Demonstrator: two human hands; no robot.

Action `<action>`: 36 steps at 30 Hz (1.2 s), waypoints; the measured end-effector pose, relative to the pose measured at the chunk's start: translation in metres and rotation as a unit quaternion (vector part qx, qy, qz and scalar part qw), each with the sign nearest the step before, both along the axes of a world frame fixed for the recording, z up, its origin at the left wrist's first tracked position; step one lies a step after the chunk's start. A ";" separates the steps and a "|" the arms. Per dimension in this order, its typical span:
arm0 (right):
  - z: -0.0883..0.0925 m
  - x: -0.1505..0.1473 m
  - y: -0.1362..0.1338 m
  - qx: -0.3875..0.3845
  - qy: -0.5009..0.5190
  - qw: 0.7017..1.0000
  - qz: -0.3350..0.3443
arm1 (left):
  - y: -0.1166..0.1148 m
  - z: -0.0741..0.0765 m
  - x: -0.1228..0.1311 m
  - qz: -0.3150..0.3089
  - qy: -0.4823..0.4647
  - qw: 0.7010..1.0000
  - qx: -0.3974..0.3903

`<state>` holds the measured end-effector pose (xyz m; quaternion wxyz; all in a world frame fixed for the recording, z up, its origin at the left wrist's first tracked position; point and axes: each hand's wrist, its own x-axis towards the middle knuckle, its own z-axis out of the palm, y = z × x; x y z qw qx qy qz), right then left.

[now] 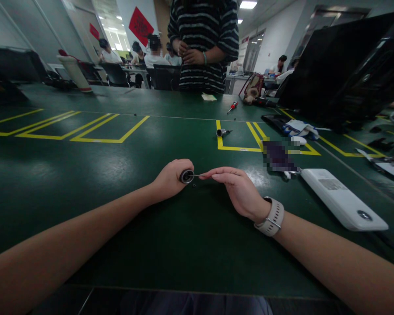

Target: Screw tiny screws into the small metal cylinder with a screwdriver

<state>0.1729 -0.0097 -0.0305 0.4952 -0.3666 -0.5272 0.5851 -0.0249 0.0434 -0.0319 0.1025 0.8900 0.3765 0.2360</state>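
Observation:
My left hand (170,178) is closed around a small dark round cylinder part (186,176), its ringed end facing me, held just above the green table (85,175). My right hand (237,188), with a pale watch on the wrist, pinches a thin metal pin or tool (199,175) whose tip meets the cylinder's end. A tiny dark piece (194,185) lies on the mat right under the two hands.
A small metal cylinder part (222,132) lies farther back on a yellow line, a red-handled screwdriver (232,106) beyond it. A white flat device (343,199) lies to the right, black equipment (341,70) behind it. A person in a striped shirt (203,43) stands at the far edge.

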 end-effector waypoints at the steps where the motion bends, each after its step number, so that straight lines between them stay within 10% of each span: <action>1: 0.000 0.000 0.000 0.006 -0.002 1.000 -0.004 | 0.000 0.000 0.000 0.005 -0.004 1.000 0.000; 9: 0.007 -0.003 -0.011 0.157 -0.185 0.968 -0.062 | 0.001 0.000 0.002 0.029 0.024 0.999 0.028; 17: 0.000 -0.002 -0.002 0.026 -0.043 0.998 -0.030 | 0.001 -0.001 0.002 0.046 0.060 0.996 0.038; 36: 0.000 0.000 -0.001 0.031 -0.017 0.996 -0.078 | 0.000 0.002 0.003 0.058 0.076 0.995 0.025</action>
